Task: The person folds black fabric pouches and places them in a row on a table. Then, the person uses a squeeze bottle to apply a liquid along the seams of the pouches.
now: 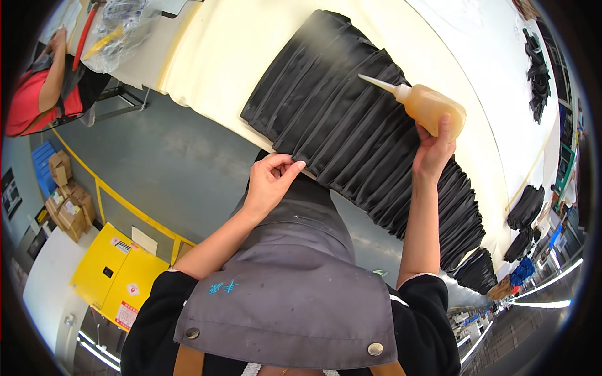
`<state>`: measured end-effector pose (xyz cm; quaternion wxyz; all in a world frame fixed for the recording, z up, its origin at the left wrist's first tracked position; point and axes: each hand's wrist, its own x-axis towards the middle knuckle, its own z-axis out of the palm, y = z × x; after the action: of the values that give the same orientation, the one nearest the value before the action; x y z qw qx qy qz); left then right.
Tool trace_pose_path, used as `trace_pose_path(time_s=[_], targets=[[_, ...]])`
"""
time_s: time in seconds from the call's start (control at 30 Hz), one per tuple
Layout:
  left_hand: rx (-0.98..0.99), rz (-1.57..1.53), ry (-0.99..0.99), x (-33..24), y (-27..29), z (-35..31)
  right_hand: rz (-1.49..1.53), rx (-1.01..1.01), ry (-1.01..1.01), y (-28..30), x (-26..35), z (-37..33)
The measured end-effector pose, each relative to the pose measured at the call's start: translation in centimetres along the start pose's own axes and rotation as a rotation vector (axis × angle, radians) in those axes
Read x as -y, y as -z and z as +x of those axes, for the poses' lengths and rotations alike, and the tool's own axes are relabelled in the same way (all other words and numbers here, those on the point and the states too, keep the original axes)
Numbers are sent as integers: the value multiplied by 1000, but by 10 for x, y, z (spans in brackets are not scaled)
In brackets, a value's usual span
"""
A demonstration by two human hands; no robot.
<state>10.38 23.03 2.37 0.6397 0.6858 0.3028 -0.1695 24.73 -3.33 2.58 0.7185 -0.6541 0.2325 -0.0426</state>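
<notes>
Several black fabric pieces [338, 119] lie overlapped in a long row on the pale cream table cover [219, 56]. At the row's near edge my left hand [271, 182] pinches the end of one black piece between thumb and fingers. My right hand [434, 150] is wrapped round a squeeze bottle [433, 111] with amber contents, held over the row. Its long pale nozzle points left, above the black pieces. Whether liquid leaves the tip cannot be made out.
A person in red [53, 94] sits at the far left, near a clear plastic bag [122, 41]. A yellow cabinet [116, 276] and cardboard boxes [69, 207] stand on the left. More black bundles [525, 207] lie along the right side of the table.
</notes>
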Motion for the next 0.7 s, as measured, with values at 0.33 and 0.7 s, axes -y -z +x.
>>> trace_pose_path(time_s=[0.33, 0.7], targets=[[9, 26, 18, 0, 2, 1, -58, 85, -102, 2, -5, -29], [29, -41, -9, 6, 1, 0, -74, 206, -179, 11, -16, -72]])
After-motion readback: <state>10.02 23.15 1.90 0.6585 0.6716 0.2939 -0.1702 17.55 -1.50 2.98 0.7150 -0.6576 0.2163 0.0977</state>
